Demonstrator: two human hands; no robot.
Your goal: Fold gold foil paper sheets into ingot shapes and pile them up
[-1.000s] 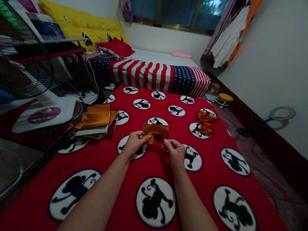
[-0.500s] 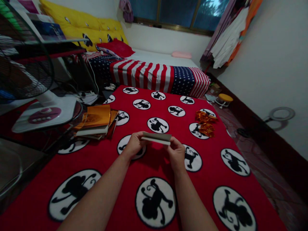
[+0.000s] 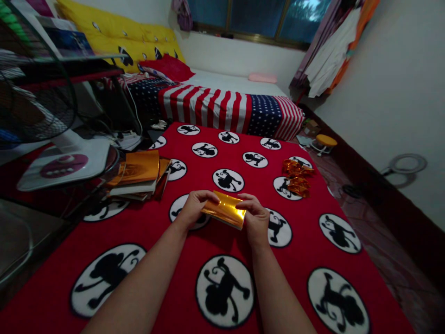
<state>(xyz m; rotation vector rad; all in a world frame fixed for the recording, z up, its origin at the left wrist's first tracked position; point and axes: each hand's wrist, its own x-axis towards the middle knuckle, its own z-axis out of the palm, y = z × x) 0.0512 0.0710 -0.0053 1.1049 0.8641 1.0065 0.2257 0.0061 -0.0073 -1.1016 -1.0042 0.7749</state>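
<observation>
A folded sheet of shiny gold foil paper [image 3: 225,208] is held level above the red cloth [image 3: 167,287], its gold side facing up and a pale edge showing below. My left hand [image 3: 195,208] grips its left end, thumb on top. At the right end my right hand [image 3: 255,217] pinches it between thumb and fingers. A stack of gold and pale paper sheets [image 3: 141,169] lies to the left. Several crumpled or folded orange-gold foil pieces [image 3: 298,178] rest on the cloth at the right.
A fan's white base [image 3: 66,162] stands at the left beside a cluttered desk [image 3: 69,74]. Behind the cloth is a bed with a flag-patterned cover [image 3: 215,109]. A yellow-topped stool [image 3: 326,141] and a grey ring-shaped object [image 3: 406,162] are along the right wall.
The folded paper has turned in my hands: its dull greyish side showed before, and its gold face shows now. My thumbs have come over onto its top.
</observation>
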